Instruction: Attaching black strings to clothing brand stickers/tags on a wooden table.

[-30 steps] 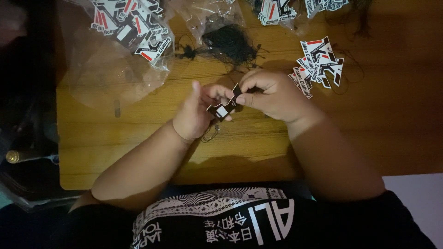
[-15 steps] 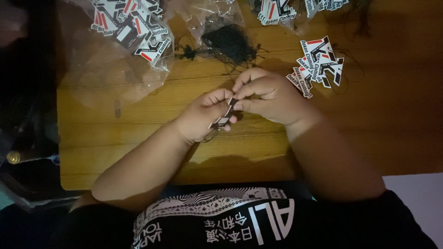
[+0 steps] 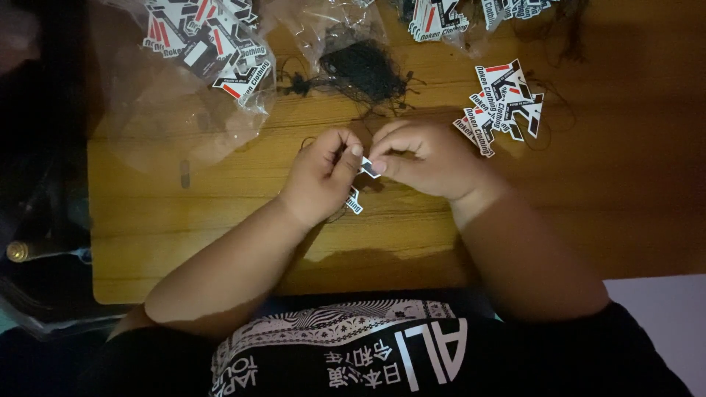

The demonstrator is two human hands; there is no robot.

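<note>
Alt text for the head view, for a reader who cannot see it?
Two bare hands meet over a wooden table, the left hand and right hand pinching a small black, white and red tag between their fingertips. Above lie a clear bag of tags, a bundle of black strings and a loose tag pile.

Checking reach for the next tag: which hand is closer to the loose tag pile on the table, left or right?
Right. The right hand sits just beside the loose tag pile, with bare table between the left hand and it. Both hands pinch one small tag, so the right must let go first.
</note>
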